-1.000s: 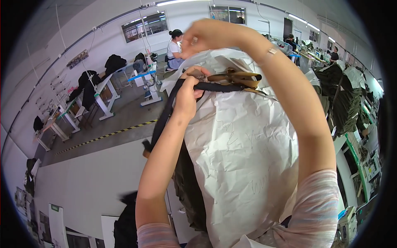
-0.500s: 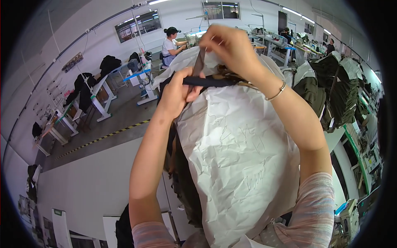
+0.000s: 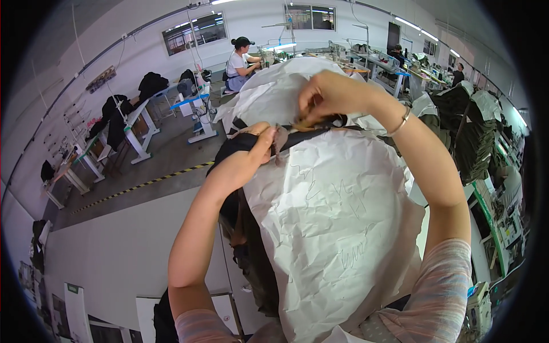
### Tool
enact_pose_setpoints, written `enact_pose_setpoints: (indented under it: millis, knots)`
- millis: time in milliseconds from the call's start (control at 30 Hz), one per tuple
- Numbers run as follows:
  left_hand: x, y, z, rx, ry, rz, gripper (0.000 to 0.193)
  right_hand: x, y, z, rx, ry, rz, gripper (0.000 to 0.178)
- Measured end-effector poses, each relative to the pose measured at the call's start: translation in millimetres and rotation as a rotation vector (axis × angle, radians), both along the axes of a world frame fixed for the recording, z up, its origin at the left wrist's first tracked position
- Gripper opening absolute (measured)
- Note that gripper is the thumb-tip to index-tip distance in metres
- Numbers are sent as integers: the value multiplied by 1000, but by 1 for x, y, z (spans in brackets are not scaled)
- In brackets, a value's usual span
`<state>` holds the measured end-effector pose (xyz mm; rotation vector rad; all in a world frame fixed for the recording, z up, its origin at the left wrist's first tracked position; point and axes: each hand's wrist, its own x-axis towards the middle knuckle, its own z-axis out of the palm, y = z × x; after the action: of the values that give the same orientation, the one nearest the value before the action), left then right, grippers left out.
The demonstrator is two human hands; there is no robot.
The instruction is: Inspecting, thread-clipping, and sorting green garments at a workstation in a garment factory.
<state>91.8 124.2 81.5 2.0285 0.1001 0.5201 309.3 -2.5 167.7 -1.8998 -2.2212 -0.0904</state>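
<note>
A large crumpled sheet of white paper [image 3: 320,228] with pen scribbles lies in front of me over a dark green-brown garment [image 3: 260,274]. At its far edge my left hand [image 3: 257,150] is closed on a black cloth strip [image 3: 306,136], and a short grey-brown strip [image 3: 280,143] pokes out beside the thumb. My right hand [image 3: 334,98] is just above and to the right, its fingers curled together in a pinch. What it pinches is blurred and I cannot make it out. Another white paper [image 3: 266,97] lies beyond both hands.
Tall piles of dark garments [image 3: 477,131] stand at the right. A person [image 3: 240,66] sits at a sewing machine beyond the paper. Sewing tables [image 3: 134,128] line the left, past a yellow-black floor stripe [image 3: 143,186]. A pale tabletop [image 3: 126,257] extends at my left.
My right hand has come down and right, away from the raised grey-brown strip, which now hangs at my left hand. The left hand has lowered slightly, still on the black cloth.
</note>
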Motion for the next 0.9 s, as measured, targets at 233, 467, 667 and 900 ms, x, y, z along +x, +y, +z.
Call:
enact_pose_setpoints:
  millis: [233,467,667,900]
  knots:
    - [-9,-3,8,283,-47,181,38,-42,59,73,655,-49,91,40]
    - [-29,7,5,192,-109,148,37,-89,-11,-13,-281,-8,0,49]
    - [-82,56,-35,705,361,182,46,2,-57,23,634,912,-334,24]
    - [-239,92,-101,909,972,463,44,142,-111,72,583,1262,-158,26]
